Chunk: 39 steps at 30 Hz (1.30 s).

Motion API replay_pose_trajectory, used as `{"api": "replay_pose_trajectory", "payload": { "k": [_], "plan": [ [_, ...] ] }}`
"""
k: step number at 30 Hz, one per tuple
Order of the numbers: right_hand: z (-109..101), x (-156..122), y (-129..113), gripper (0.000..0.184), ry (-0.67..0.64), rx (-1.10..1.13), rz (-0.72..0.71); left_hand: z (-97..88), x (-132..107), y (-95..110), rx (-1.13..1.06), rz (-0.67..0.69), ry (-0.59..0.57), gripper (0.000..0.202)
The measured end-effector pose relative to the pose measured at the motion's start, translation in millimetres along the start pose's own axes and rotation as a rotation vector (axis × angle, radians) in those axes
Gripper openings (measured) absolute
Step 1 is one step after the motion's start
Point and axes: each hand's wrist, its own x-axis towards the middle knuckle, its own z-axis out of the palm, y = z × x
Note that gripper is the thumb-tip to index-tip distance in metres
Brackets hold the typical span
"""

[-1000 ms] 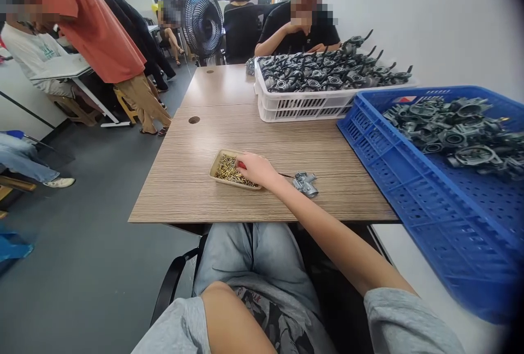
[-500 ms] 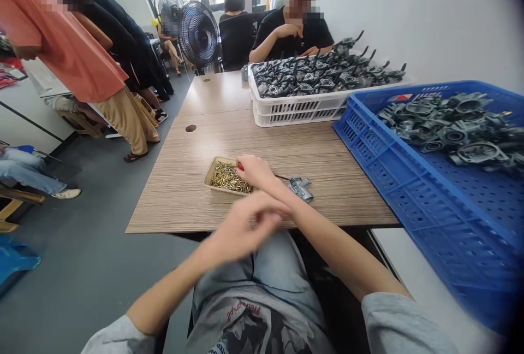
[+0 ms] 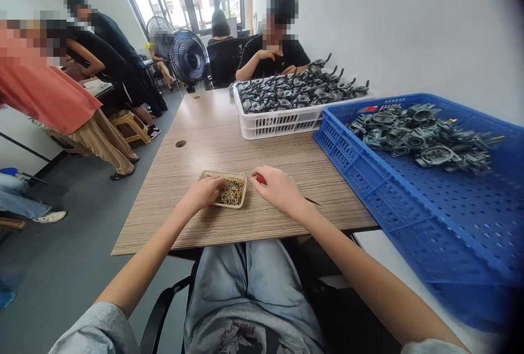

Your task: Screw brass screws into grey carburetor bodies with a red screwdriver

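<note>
My left hand (image 3: 206,191) reaches into a small beige tray (image 3: 244,193), its fingers drawn together among brass-coloured screws (image 3: 233,193). The fingertips are partly hidden there, so I cannot see what is between them. Just right of the tray, my right hand (image 3: 276,187) is closed around the red handle of a screwdriver (image 3: 261,179). Its dark shaft pokes out past the far side of my wrist and points right, close over the table. The small grey metal casting seen earlier on the table is out of sight; my right hand and forearm cover that area.
A white crate (image 3: 278,124) heaped with metal castings stands at the table's far side. Nearer on the right is a blue crate (image 3: 368,195) with more castings (image 3: 417,135). Across the wooden table (image 3: 164,206) sits a person (image 3: 254,59) in black. People stand at the left, near a fan (image 3: 189,58).
My left hand has moved from above my lap, near my right forearm, forward into the screw tray. My right hand has come off the tray to its right, still holding the screwdriver. The view has shifted.
</note>
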Motion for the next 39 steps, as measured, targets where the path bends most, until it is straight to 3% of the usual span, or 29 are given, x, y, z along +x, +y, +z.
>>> {"api": "replay_pose_trajectory", "payload": {
  "k": [4,8,13,19,26,29,31,33,36,39],
  "plan": [
    [-21.9,-39.6,40.7,0.024,0.188,0.036,0.100,3.3,1.8,-1.0,0.039,0.001,0.021,0.035],
    [-24.3,-70.2,93.9,0.023,0.357,-0.026,0.266,7.3,5.2,-2.9,0.049,-0.008,0.062,0.028],
    [-5.0,-101.5,140.5,0.025,0.328,-0.200,0.420,7.5,11.4,-8.4,-0.027,0.004,0.098,0.019],
    [15.5,-112.9,152.9,0.026,0.174,-0.384,0.425,2.2,11.0,-7.1,-0.055,-0.029,0.109,0.014],
    [21.7,-112.3,158.4,0.023,0.175,-0.415,0.411,4.2,11.0,-11.0,-0.114,-0.058,0.176,0.013],
    [23.8,-113.0,160.9,0.023,0.196,-0.413,0.402,-2.9,7.5,-8.3,-0.166,-0.052,0.239,0.015],
    [24.7,-113.0,162.0,0.022,0.208,-0.412,0.395,-12.2,-4.1,6.2,-0.265,-0.045,0.282,0.017],
    [25.0,-112.8,162.7,0.021,0.212,-0.408,0.388,-19.3,-25.1,33.1,-0.438,0.007,0.283,0.019],
    [25.0,-112.3,163.4,0.020,0.208,-0.397,0.385,-13.0,-66.9,86.8,-0.707,0.161,0.031,0.014],
    [25.1,-112.2,164.0,0.020,0.202,-0.390,0.391,14.8,-99.9,131.7,-0.743,0.239,-0.256,0.004]
  ]
}}
